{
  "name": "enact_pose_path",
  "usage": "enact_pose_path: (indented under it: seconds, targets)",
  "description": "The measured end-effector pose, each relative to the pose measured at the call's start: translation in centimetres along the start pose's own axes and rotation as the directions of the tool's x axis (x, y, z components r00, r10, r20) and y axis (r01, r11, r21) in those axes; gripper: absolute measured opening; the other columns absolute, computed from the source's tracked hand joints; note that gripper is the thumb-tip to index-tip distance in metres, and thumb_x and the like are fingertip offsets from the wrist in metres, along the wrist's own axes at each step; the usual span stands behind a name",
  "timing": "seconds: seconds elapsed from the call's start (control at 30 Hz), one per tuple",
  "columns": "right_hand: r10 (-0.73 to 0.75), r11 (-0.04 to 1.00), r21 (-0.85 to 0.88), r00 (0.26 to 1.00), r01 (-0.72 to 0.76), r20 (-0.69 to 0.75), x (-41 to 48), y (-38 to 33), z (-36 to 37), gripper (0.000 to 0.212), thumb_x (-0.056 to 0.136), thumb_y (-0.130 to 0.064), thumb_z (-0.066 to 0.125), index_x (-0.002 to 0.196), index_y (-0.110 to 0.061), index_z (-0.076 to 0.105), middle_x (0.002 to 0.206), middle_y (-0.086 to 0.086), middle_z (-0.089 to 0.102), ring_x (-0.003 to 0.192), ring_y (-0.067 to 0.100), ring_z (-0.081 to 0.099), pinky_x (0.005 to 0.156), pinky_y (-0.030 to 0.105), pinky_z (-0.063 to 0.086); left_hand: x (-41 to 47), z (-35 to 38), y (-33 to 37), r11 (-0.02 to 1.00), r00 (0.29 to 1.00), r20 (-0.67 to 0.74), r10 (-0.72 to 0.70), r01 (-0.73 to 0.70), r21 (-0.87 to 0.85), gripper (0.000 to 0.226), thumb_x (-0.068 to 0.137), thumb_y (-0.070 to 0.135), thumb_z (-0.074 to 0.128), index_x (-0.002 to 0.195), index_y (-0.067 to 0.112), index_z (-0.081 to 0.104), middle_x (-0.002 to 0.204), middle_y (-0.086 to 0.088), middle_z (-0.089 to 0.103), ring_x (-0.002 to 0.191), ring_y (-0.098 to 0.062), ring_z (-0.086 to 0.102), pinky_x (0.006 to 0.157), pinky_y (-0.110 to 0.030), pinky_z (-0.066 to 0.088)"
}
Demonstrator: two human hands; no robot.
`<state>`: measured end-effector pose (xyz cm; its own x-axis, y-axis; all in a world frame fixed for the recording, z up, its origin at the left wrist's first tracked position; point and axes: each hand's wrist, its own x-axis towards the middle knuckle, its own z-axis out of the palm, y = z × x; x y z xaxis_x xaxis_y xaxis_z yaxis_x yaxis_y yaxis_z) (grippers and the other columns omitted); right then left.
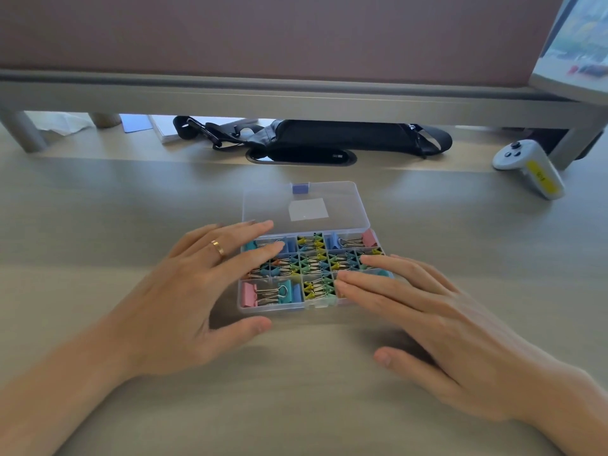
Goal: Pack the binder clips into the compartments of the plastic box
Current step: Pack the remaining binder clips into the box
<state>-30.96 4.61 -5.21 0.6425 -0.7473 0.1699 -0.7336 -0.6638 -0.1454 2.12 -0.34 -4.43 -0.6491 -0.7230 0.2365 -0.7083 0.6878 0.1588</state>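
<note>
Two hands, the left hand (197,291) and right hand (427,324), lie with fingers straight and spread over the plastic box (273,311) at mid-tabletop (98,209). They may be pressing the binder clips (316,265) that fill its compartments, though contact is unclear. The box's long axis runs left to right. Its open lid (302,205) lies flat beyond, toward the tabletop's far edge and nearest the left fingertips, with open tabletop on both sides.

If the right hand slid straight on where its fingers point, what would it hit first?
Probably the small yellow and green binder clips in the plastic box; if held higher, the left hand. Height unclear.
</note>
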Motion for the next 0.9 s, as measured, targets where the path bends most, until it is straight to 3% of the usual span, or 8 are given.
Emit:
enact_pose_path:
  seconds: [0.1, 0.23, 0.6, 0.7, 0.77, 0.83, 0.9]
  targets:
    - [-0.006, 1.0, 0.011, 1.0, 0.006, -0.002, 0.0, 0.0, 0.1, 0.063, 0.107, -0.052, 0.042, 0.164, -0.03, 0.027, 0.169, -0.021, 0.024, 0.159, 0.011, 0.018, 0.126, 0.032, 0.021, 0.8, 0.2, -0.2, 1.0, 0.998, 0.059, -0.015, 0.014, 0.017, 0.084, 0.089, 0.081, 0.041, 0.159, 0.037, 0.027, 0.167, 0.02, 0.019, 0.153, 0.0, 0.015, 0.127, -0.029, 0.007]
    - [-0.005, 1.0, 0.008, 1.0, 0.005, -0.014, -0.1, 0.0, 0.1, 0.065, 0.106, -0.054, 0.042, 0.164, -0.03, 0.027, 0.169, -0.021, 0.024, 0.159, 0.011, 0.018, 0.126, 0.031, 0.02, 1.0, 0.3, -0.3, 1.0, 0.997, 0.077, -0.003, 0.004, -0.015, 0.083, 0.089, 0.084, 0.04, 0.158, 0.039, 0.028, 0.164, 0.025, 0.024, 0.151, 0.004, 0.02, 0.127, -0.032, 0.011]
    - [-0.02, 0.999, 0.027, 1.0, 0.02, -0.01, 0.0, -0.1, -0.1, 0.067, 0.105, -0.055, 0.045, 0.164, -0.031, 0.026, 0.169, -0.021, 0.023, 0.159, 0.012, 0.017, 0.124, 0.036, 0.023, 0.9, 0.7, -0.5, 1.0, 0.999, 0.054, 0.004, -0.004, -0.011, 0.082, 0.09, 0.082, 0.041, 0.158, 0.038, 0.029, 0.164, 0.023, 0.025, 0.152, 0.001, 0.02, 0.127, -0.033, 0.01]
    - [0.019, 0.992, 0.125, 0.997, -0.01, -0.07, -0.2, 0.0, 0.0, 0.069, 0.104, -0.05, 0.047, 0.165, -0.027, 0.025, 0.17, -0.017, 0.024, 0.159, 0.017, 0.02, 0.125, 0.041, 0.026, 0.7, 0.6, -0.5, 0.997, 0.999, -0.033, -0.013, 0.01, -0.078, 0.073, 0.094, 0.073, 0.04, 0.156, 0.035, 0.034, 0.162, 0.021, 0.029, 0.151, -0.002, 0.024, 0.125, -0.034, 0.018]
    - [0.099, 0.968, 0.246, 0.981, -0.056, -0.166, -0.5, 0.3, -0.1, 0.067, 0.103, -0.045, 0.046, 0.163, -0.022, 0.029, 0.169, -0.012, 0.028, 0.158, 0.019, 0.025, 0.126, 0.04, 0.028, 0.6, 0.4, -0.7, 0.973, 0.981, -0.132, -0.141, 0.113, -0.2, 0.067, 0.094, 0.066, 0.042, 0.155, 0.037, 0.036, 0.16, 0.023, 0.031, 0.149, 0.0, 0.026, 0.12, -0.029, 0.024]
    - [0.237, 0.927, 0.349, 0.935, -0.137, -0.263, -0.3, 1.1, -0.4, 0.062, 0.103, -0.047, 0.042, 0.162, -0.028, 0.032, 0.165, -0.014, 0.034, 0.154, 0.012, 0.031, 0.124, 0.031, 0.028, 1.1, 0.2, -1.2, 0.903, 0.919, -0.207, -0.337, 0.253, -0.348, 0.06, 0.097, 0.063, 0.043, 0.151, 0.039, 0.04, 0.153, 0.024, 0.039, 0.138, 0.014, 0.032, 0.112, -0.013, 0.028]
    - [0.436, 0.84, 0.459, 0.863, -0.289, -0.255, 1.0, 2.0, -1.0, 0.058, 0.104, -0.061, 0.033, 0.159, -0.042, 0.033, 0.158, -0.023, 0.042, 0.146, -0.002, 0.039, 0.117, 0.024, 0.035, 2.4, 0.3, -2.2, 0.733, 0.831, -0.134, -0.54, 0.386, -0.56, 0.053, 0.096, 0.065, 0.048, 0.144, 0.043, 0.047, 0.141, 0.025, 0.051, 0.125, 0.02, 0.043, 0.107, -0.014, 0.034]
